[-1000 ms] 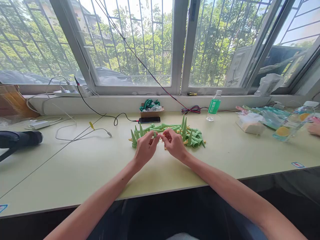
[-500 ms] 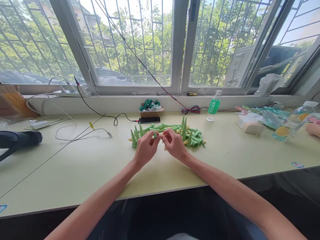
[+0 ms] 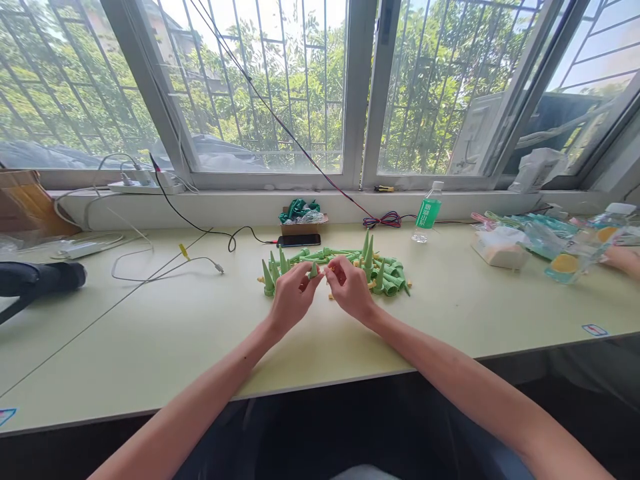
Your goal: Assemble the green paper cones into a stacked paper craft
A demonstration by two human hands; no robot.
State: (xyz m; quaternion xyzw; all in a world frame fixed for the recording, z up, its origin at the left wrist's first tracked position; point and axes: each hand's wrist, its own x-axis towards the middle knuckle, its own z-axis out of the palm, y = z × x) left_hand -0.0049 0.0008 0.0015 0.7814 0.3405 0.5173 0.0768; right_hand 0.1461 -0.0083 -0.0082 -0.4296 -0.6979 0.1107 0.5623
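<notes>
My left hand point(image 3: 291, 293) pinches a small green cone point(image 3: 313, 271), its tip showing above the fingers. Close beside it, the fingertips of my right hand point(image 3: 350, 291) are pressed together around something small and pale, too small and covered to name. Both hands are above the near side of a pile of green cone-shaped pieces point(image 3: 395, 284). Some cones stand upright, such as a tall cone point(image 3: 369, 259) behind my right hand and another cone point(image 3: 268, 280) left of my left hand. Small yellow pieces point(image 3: 371, 285) lie among them.
A black phone point(image 3: 299, 239) and a small box point(image 3: 302, 220) lie behind the pile. A green-labelled bottle point(image 3: 428, 212) stands back right, near a tissue pack point(image 3: 500, 248). Cables point(image 3: 165, 270) cross the left side. Another person's hand point(image 3: 623, 259) is at far right, by a clear bottle point(image 3: 575, 257).
The green cone in my left hand shows a little more and has shifted slightly right. My hands otherwise stay nearly in place. The other person's hand at far right has moved slightly.
</notes>
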